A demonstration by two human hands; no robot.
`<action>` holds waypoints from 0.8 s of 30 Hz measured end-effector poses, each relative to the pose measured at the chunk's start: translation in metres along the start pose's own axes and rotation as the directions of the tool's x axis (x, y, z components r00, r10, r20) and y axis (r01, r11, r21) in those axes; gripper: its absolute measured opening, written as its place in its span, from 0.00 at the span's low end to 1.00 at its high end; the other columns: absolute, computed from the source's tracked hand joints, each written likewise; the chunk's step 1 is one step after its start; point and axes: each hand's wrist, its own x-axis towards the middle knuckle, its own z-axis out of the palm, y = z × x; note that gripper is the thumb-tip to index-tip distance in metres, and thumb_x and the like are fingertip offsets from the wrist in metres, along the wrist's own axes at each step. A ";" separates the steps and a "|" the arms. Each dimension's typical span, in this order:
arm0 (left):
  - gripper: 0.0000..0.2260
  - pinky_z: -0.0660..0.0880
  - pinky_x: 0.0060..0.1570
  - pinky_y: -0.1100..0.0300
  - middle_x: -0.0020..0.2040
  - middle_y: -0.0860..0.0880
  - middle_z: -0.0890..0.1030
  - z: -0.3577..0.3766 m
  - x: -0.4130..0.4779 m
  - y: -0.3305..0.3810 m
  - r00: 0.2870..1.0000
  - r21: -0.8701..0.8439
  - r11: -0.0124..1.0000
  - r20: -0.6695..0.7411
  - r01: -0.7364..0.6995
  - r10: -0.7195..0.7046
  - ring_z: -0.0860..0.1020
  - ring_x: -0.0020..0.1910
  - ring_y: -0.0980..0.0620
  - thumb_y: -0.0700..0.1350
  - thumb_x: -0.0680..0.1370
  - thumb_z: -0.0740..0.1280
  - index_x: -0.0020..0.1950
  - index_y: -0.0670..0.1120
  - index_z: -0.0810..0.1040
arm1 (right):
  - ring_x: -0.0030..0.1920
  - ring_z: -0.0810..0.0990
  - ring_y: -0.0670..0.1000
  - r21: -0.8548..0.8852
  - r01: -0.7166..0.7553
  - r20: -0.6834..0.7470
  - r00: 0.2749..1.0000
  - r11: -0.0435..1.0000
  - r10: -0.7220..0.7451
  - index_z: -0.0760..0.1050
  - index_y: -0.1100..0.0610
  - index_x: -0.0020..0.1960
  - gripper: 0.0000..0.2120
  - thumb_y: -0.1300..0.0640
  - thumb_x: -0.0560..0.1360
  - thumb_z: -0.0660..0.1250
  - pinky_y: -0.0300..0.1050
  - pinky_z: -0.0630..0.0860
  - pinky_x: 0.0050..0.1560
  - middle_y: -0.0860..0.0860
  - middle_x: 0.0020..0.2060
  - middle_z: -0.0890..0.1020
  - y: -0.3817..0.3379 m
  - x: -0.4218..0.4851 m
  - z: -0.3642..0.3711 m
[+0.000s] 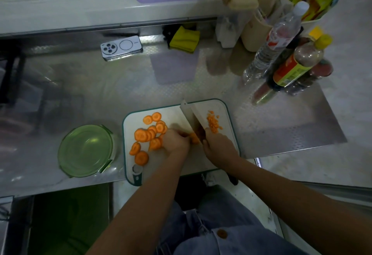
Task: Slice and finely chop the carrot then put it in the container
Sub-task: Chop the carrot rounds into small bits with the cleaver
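Chopping was the step: right hand [218,146] gripped the knife [191,117], left hand [176,141] pinched carrot [194,138]; the uncut slices [149,133] probably came next.

Left hand [177,141] pinches carrot piece [194,139]; right hand [218,146] grips knife [189,115].

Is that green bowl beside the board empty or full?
Empty: nothing orange shows inside the green bowl; the carrot pieces all lie on the board.

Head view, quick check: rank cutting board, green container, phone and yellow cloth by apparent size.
1. cutting board
2. green container
3. phone and yellow cloth: these look alike, and both lie farther back, so they are left unranked.
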 end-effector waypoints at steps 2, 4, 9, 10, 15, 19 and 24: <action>0.07 0.72 0.40 0.62 0.46 0.45 0.85 -0.001 -0.001 0.000 1.000 0.003 1.000 0.001 -0.004 0.004 0.82 0.46 0.49 0.44 0.70 0.74 0.47 0.45 0.86 | 0.43 0.78 0.61 0.011 0.020 0.003 1.000 1.000 -0.020 0.66 0.60 0.61 0.12 0.56 0.79 0.56 0.49 0.69 0.38 0.59 0.45 0.79 0.001 -0.002 -0.004; 0.07 0.73 0.42 0.61 0.47 0.46 0.85 -0.002 0.000 0.000 1.000 0.010 1.000 0.008 -0.012 0.012 0.82 0.47 0.49 0.44 0.71 0.73 0.48 0.45 0.86 | 0.44 0.77 0.61 -0.012 0.050 0.037 0.998 0.999 -0.050 0.66 0.60 0.61 0.13 0.56 0.79 0.56 0.47 0.67 0.37 0.59 0.46 0.79 0.000 -0.002 -0.007; 0.07 0.78 0.46 0.56 0.45 0.45 0.85 -0.002 -0.001 0.000 1.000 0.009 1.000 0.014 -0.024 0.023 0.82 0.45 0.49 0.44 0.71 0.73 0.47 0.45 0.86 | 0.47 0.77 0.60 -0.038 0.044 0.094 0.995 0.998 -0.040 0.63 0.58 0.67 0.18 0.57 0.79 0.57 0.46 0.65 0.39 0.59 0.50 0.78 -0.001 -0.003 -0.003; 0.06 0.78 0.46 0.57 0.45 0.45 0.85 -0.002 -0.001 0.001 1.000 0.010 1.000 0.015 -0.024 0.024 0.82 0.45 0.49 0.44 0.71 0.73 0.47 0.45 0.86 | 0.47 0.77 0.61 -0.022 0.035 0.090 0.995 0.999 -0.033 0.63 0.57 0.68 0.18 0.57 0.78 0.57 0.46 0.67 0.39 0.59 0.49 0.78 -0.001 -0.003 0.000; 0.06 0.73 0.40 0.61 0.45 0.46 0.85 -0.004 -0.003 0.004 1.000 -0.003 1.000 0.012 -0.004 0.004 0.81 0.45 0.49 0.43 0.70 0.74 0.46 0.46 0.86 | 0.47 0.79 0.62 0.016 0.018 0.070 0.997 1.000 -0.020 0.62 0.57 0.71 0.22 0.60 0.78 0.57 0.45 0.67 0.39 0.58 0.49 0.79 -0.008 -0.001 0.006; 0.07 0.77 0.44 0.58 0.44 0.46 0.85 -0.005 -0.004 0.004 1.000 0.006 1.000 0.024 -0.007 0.007 0.82 0.45 0.48 0.44 0.69 0.74 0.45 0.45 0.86 | 0.44 0.79 0.61 -0.024 -0.006 0.049 0.999 1.000 0.007 0.65 0.59 0.65 0.15 0.58 0.79 0.56 0.46 0.68 0.37 0.58 0.47 0.79 -0.009 0.003 0.008; 0.08 0.70 0.41 0.63 0.48 0.47 0.85 -0.007 -0.008 0.002 0.999 0.043 0.998 -0.008 -0.053 0.053 0.81 0.48 0.49 0.45 0.72 0.73 0.49 0.45 0.85 | 0.42 0.78 0.62 0.007 0.006 -0.001 1.000 1.000 -0.006 0.66 0.60 0.60 0.12 0.56 0.79 0.57 0.52 0.72 0.39 0.59 0.44 0.79 -0.006 0.006 -0.002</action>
